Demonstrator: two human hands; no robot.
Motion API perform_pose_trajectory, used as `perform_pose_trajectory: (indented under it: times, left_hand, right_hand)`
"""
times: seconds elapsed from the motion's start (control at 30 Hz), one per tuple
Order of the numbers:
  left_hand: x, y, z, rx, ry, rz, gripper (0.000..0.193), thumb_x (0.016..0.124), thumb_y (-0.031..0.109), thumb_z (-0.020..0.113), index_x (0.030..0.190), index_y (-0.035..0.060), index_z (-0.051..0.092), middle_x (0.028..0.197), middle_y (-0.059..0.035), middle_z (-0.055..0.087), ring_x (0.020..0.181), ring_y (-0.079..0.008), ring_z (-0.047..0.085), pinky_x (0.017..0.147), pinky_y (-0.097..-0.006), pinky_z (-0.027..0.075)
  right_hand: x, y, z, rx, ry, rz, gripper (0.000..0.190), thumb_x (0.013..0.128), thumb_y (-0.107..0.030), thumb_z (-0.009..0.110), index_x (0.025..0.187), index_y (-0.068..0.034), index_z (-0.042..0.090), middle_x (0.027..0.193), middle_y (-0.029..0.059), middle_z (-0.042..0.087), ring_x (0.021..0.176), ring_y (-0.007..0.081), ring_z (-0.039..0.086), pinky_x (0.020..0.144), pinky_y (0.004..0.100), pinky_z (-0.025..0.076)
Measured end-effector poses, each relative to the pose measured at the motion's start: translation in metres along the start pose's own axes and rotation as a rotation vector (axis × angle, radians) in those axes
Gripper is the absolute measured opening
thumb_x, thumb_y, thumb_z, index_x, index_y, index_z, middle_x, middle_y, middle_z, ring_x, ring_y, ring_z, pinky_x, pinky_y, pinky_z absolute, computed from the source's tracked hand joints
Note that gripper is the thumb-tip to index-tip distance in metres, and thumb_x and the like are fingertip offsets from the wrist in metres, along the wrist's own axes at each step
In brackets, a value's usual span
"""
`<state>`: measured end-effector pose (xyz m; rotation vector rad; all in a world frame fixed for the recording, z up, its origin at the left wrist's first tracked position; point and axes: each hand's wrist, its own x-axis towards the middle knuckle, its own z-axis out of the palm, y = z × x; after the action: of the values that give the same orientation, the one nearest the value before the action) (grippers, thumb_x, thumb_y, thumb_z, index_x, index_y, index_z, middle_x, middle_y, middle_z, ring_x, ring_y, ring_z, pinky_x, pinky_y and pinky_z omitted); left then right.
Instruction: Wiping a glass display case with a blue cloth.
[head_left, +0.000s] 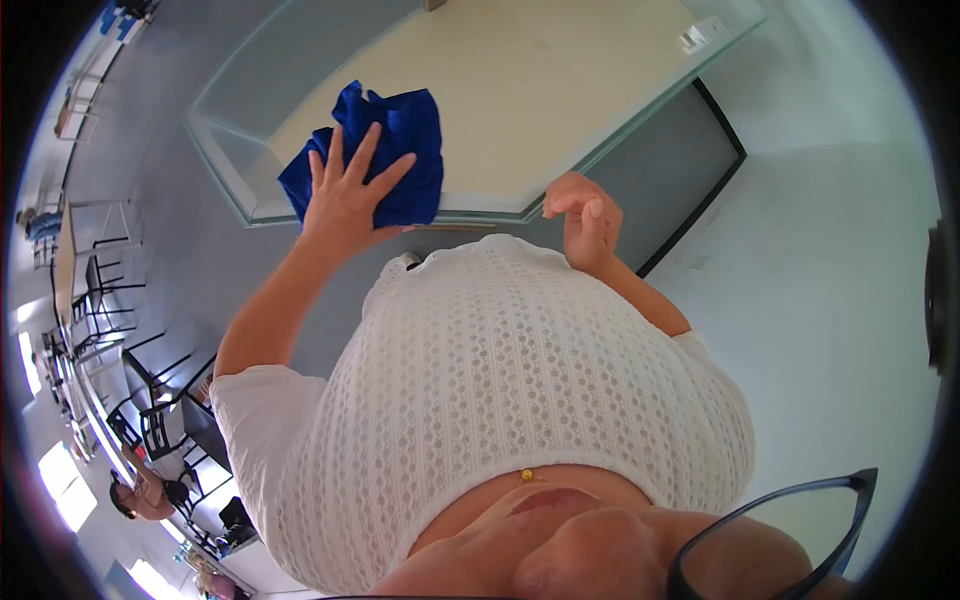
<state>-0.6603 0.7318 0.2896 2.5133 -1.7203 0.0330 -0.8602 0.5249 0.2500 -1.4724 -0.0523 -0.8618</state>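
My left hand lies with its fingers spread over a crumpled blue cloth. Under the cloth is the near left part of a glass-topped case, with a beige surface showing through the glass. My right hand is beside the near right corner of the glass, its fingers loosely curled. I see nothing in that hand; whether its fingertips touch the glass edge is unclear.
A pale wall with black skirting runs along the right. A white fitting shows near the case's far right. To the left, across a grey floor, are black chairs, a table and a seated person.
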Motion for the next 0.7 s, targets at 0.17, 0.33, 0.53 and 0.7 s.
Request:
perform_pose_trajectory:
  times: [0.17, 0.33, 0.53, 0.7]
  left_hand:
    - [0.032, 0.044, 0.001, -0.018, -0.015, 0.163, 0.076, 0.063, 0.049, 0.073, 0.131, 0.0324, 0.043, 0.144, -0.0145, 0.023, 0.129, -0.0508, 0.017, 0.093, -0.0708, 0.022]
    - [0.06, 0.086, 0.008, -0.156, -0.021, 0.287, 0.077, 0.062, 0.046, 0.076, 0.13, 0.0325, 0.044, 0.146, -0.0139, 0.022, 0.131, -0.0488, 0.013, 0.095, -0.0713, 0.017]
    - [0.093, 0.123, 0.014, -0.224, 0.01, 0.406, 0.062, 0.072, 0.045, 0.067, 0.129, 0.0316, 0.047, 0.145, -0.0137, 0.023, 0.131, -0.048, 0.014, 0.095, -0.07, 0.016]
    - [0.101, 0.121, 0.02, -0.219, -0.006, 0.409, 0.057, 0.076, 0.049, 0.061, 0.129, 0.0335, 0.046, 0.146, -0.0112, 0.022, 0.133, -0.0466, 0.012, 0.097, -0.0698, 0.014]
  right_hand:
    - [-0.007, -0.004, -0.019, -0.058, 0.128, -0.034, 0.046, 0.097, -0.03, 0.032, 0.073, 0.001, 0.056, 0.071, 0.0108, 0.056, 0.067, 0.0182, 0.049, 0.062, 0.0298, 0.039]
    - [-0.013, -0.009, -0.027, -0.099, 0.192, -0.047, 0.046, 0.098, -0.033, 0.032, 0.076, 0.001, 0.055, 0.071, 0.012, 0.055, 0.066, 0.0195, 0.049, 0.063, 0.0309, 0.04]
    - [-0.025, -0.018, -0.03, -0.167, 0.262, -0.047, 0.049, 0.097, -0.038, 0.034, 0.077, 0.002, 0.055, 0.073, 0.0124, 0.055, 0.069, 0.0195, 0.051, 0.062, 0.0298, 0.041]
    - [-0.017, -0.025, -0.02, -0.188, 0.284, -0.051, 0.043, 0.097, -0.037, 0.034, 0.082, -0.002, 0.052, 0.072, 0.0119, 0.053, 0.069, 0.0212, 0.049, 0.066, 0.0324, 0.041]
